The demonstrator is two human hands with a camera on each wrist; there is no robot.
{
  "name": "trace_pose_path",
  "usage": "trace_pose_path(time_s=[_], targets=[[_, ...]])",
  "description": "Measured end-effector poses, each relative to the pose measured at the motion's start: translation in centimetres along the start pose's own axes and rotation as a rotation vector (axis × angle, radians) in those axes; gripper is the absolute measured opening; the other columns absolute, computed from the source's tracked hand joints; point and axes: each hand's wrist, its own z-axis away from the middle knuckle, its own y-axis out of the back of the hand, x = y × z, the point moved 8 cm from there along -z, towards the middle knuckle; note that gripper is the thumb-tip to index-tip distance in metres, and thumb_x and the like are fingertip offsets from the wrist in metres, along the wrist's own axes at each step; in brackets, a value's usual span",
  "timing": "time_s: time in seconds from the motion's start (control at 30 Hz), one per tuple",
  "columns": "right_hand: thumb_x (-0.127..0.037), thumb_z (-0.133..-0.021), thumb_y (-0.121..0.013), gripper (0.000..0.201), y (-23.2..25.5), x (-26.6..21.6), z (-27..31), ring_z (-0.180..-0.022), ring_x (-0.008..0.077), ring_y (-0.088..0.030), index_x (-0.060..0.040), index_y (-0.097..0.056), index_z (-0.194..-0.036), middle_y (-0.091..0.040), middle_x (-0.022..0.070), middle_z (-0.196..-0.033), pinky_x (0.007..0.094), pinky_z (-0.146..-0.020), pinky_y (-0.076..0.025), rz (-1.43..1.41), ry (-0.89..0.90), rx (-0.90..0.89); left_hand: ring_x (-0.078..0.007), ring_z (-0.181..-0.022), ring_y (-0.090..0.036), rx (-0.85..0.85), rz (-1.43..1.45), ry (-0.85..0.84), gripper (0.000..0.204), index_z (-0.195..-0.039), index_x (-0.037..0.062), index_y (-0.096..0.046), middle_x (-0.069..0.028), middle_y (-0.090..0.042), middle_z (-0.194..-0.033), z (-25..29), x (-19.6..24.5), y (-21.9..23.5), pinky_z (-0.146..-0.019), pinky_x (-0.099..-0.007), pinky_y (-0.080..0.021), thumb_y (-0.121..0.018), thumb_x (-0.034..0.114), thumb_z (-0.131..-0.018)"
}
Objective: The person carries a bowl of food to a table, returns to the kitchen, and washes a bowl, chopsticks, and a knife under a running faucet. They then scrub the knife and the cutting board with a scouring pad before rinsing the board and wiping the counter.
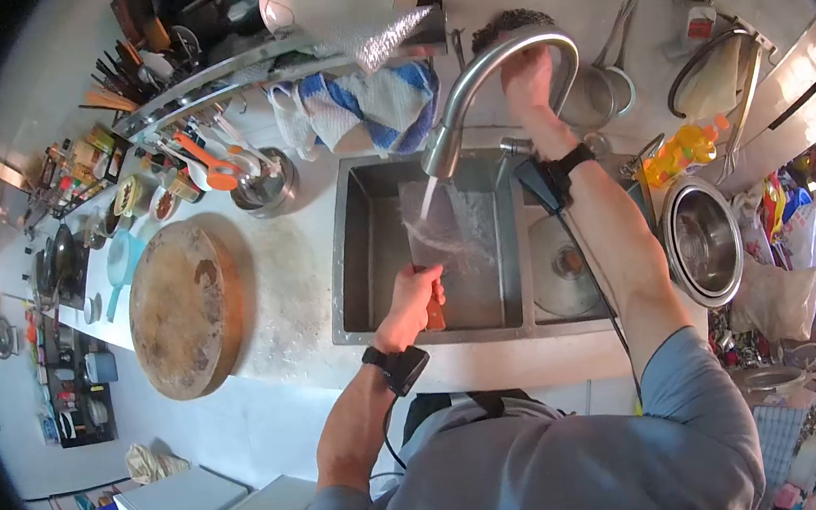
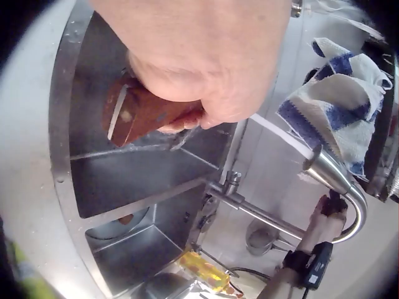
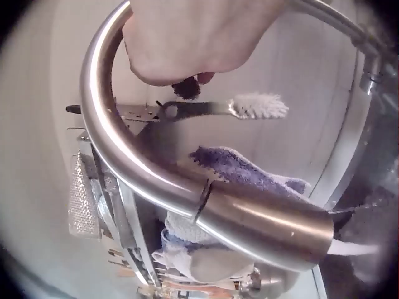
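Observation:
My left hand point(image 1: 412, 307) grips the brown wooden handle point(image 2: 140, 115) of a cleaver over the large sink basin point(image 1: 362, 290). Its broad, shiny blade point(image 1: 434, 232) points away from me, and water from the faucet point(image 1: 443, 150) runs onto it. Beyond the faucet's arched neck, my right hand point(image 1: 527, 80) is raised at the wall. Its fingers hold a dark, bristly scrubber point(image 1: 511, 24), of which only a small part point(image 3: 186, 88) shows below the hand in the right wrist view.
A round wooden chopping board point(image 1: 183, 311) lies left of the sink. Blue-and-white towels point(image 1: 361, 109) hang behind it. A white-bristled brush point(image 3: 259, 106) hangs by the right hand. On the right are a smaller basin with a lid point(image 1: 559, 258), metal bowls point(image 1: 703, 241) and a yellow bottle point(image 1: 683, 153).

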Motion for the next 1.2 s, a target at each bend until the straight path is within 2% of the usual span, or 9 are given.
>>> trace_pose_path(time_s=[0.03, 0.1, 0.13, 0.23, 0.4, 0.7, 0.87, 1.0, 1.2], targets=[[-0.023, -0.098, -0.060, 0.024, 0.5, -1.1, 0.9, -0.100, 0.0274, -0.061, -0.0026, -0.058, -0.111, -0.062, 0.0127, -0.100, 0.0437, -0.092, -0.052, 0.007, -0.019, 0.005, -0.0172, -0.055, -0.055, 0.008, 0.004, 0.018, 0.018, -0.089, 0.0061, -0.053, -0.0048, -0.055, -0.069, 0.0, -0.1, 0.0, -0.048, -0.0348, -0.045, -0.070, 0.010, -0.093], [-0.021, -0.089, -0.068, 0.032, 2.2, -2.2, 3.5, -0.099, 0.0373, -0.062, 0.0026, -0.059, -0.110, -0.065, 0.0224, -0.103, 0.0460, -0.092, -0.052, 0.948, -0.212, -0.034, -0.0177, -0.055, -0.054, 0.006, 0.107, 0.034, 0.017, -0.089, 0.0067, -0.053, -0.0054, -0.055, -0.070, -0.4, -0.3, -0.1, -0.048, -0.0355, -0.044, -0.068, 0.013, -0.095], [-0.021, -0.084, -0.071, 0.040, 3.2, -1.9, 5.2, -0.101, 0.0461, -0.063, 0.0060, -0.059, -0.111, -0.066, 0.0302, -0.107, 0.0485, -0.092, -0.051, 1.027, -0.182, -0.026, -0.0180, -0.054, -0.053, 0.025, 0.130, 0.052, 0.017, -0.089, 0.0065, -0.053, -0.0059, -0.056, -0.070, -0.8, -0.5, 0.1, -0.047, -0.0355, -0.044, -0.066, 0.014, -0.096], [-0.021, -0.082, -0.071, 0.043, 3.2, -1.0, 14.2, -0.108, 0.0455, -0.065, 0.0049, -0.060, -0.115, -0.066, 0.0303, -0.116, 0.0502, -0.092, -0.054, 1.117, -0.322, -0.327, -0.0182, -0.054, -0.053, 0.023, 0.185, 0.080, 0.017, -0.090, 0.0066, -0.052, -0.0063, -0.056, -0.070, -1.0, -0.5, 0.0, -0.047, -0.0353, -0.044, -0.064, 0.017, -0.097], [-0.020, -0.086, -0.072, 0.043, -1.7, -0.7, 29.3, -0.111, 0.0354, -0.062, -0.0084, -0.067, -0.127, -0.063, 0.0146, -0.120, 0.0448, -0.098, -0.051, 0.939, -0.121, -0.945, -0.0183, -0.051, -0.052, -0.009, 0.137, 0.046, 0.024, -0.091, 0.0054, -0.052, -0.0065, -0.054, -0.068, -1.6, -0.4, -0.8, -0.045, -0.0346, -0.043, -0.056, 0.026, -0.103], [-0.013, -0.087, -0.071, 0.030, 2.2, 3.8, 27.6, -0.108, 0.0353, -0.056, -0.0128, -0.073, -0.117, -0.061, 0.0102, -0.113, 0.0448, -0.095, -0.049, 1.085, -0.141, -0.764, -0.0176, -0.048, -0.049, 0.003, 0.031, 0.065, 0.031, -0.090, 0.0051, -0.051, -0.0054, -0.052, -0.065, -0.3, -0.3, 1.6, -0.043, -0.0348, -0.041, -0.054, 0.032, -0.105], [-0.008, -0.085, -0.069, 0.025, -2.6, -2.0, 32.8, -0.107, 0.0340, -0.057, -0.0125, -0.073, -0.109, -0.062, 0.0097, -0.111, 0.0435, -0.095, -0.050, 0.953, -0.021, -1.010, -0.0182, -0.049, -0.050, 0.040, 0.057, 0.020, 0.028, -0.090, 0.0070, -0.052, -0.0050, -0.054, -0.067, -2.0, 0.5, 3.0, -0.044, -0.0353, -0.041, -0.056, 0.032, -0.104], [-0.009, -0.084, -0.070, 0.026, 2.1, 2.4, 31.0, -0.106, 0.0344, -0.058, -0.0118, -0.073, -0.110, -0.062, 0.0108, -0.110, 0.0439, -0.093, -0.051, 1.042, 0.041, -0.988, -0.0183, -0.051, -0.051, 0.049, 0.024, -0.026, 0.026, -0.090, 0.0079, -0.051, -0.0054, -0.055, -0.068, -1.4, 1.4, 3.4, -0.045, -0.0356, -0.042, -0.056, 0.029, -0.104], [-0.007, -0.083, -0.072, 0.030, 2.4, 0.2, 27.8, -0.105, 0.0357, -0.059, -0.0107, -0.071, -0.113, -0.061, 0.0130, -0.109, 0.0461, -0.090, -0.052, 1.174, -0.104, -0.650, -0.0181, -0.051, -0.050, 0.113, 0.128, 0.016, 0.022, -0.090, 0.0089, -0.050, -0.0053, -0.053, -0.067, -2.5, 0.5, 5.0, -0.045, -0.0362, -0.042, -0.054, 0.025, -0.104]])
